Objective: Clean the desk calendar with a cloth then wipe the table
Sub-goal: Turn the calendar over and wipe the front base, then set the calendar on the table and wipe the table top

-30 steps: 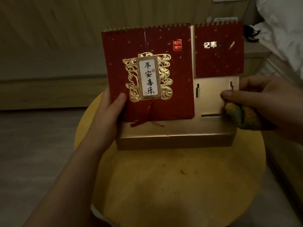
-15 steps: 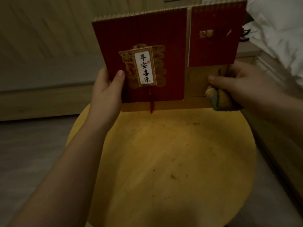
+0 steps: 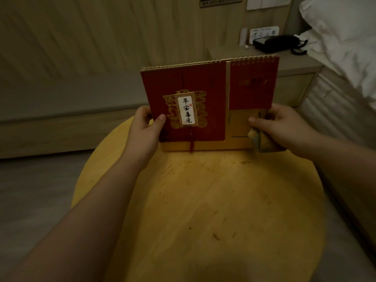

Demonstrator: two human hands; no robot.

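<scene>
I see the round wooden table (image 3: 203, 210) filling the lower frame, a bed (image 3: 345, 47) at 2 o'clock. The desk calendar (image 3: 203, 102) stands at the table's 12 o'clock edge. My left hand (image 3: 144, 131) grips its left side; my right hand (image 3: 284, 125) pinches its right side, cloth (image 3: 262, 141) bunched underneath. A black telephone (image 3: 274, 42) sits beyond on the nightstand (image 3: 295, 64).

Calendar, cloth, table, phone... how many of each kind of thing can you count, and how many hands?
Desk calendar: 1
Cloth: 1
Round table: 1
Hands: 2, left hand and right hand
Black phone: 1
Pillow: 1
Total: 7
</scene>
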